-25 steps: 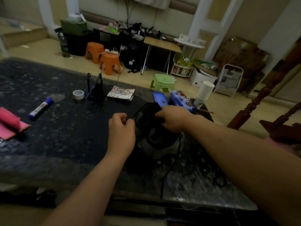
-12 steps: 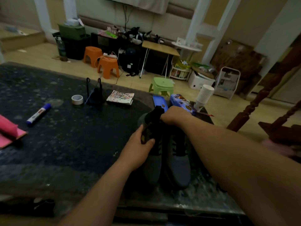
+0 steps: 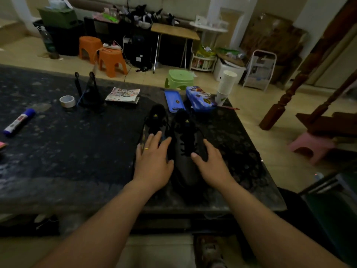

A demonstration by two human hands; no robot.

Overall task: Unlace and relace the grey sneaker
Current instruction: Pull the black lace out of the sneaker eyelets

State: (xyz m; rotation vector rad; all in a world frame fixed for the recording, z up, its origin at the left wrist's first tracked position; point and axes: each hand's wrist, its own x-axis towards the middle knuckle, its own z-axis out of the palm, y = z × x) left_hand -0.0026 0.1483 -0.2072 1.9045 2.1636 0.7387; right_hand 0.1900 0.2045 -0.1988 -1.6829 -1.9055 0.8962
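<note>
Two dark grey sneakers stand side by side on the dark speckled table, toes toward me. My left hand lies flat with straight fingers over the front of the left sneaker. The right sneaker has black laces running up its middle. My right hand rests against its right side, thumb on the upper, fingers loosely extended. Neither hand holds a lace.
Behind the shoes lie a blue lid, a blue pencil tin and a stack of paper cups. A tape roll, black stand, booklet and marker sit to the left. The table's edge runs near my forearms.
Both hands let go of the sneaker's heel and tongue and came down toward the toes. The two shoes now stand flat, and the hands rest on them with fingers straight.
</note>
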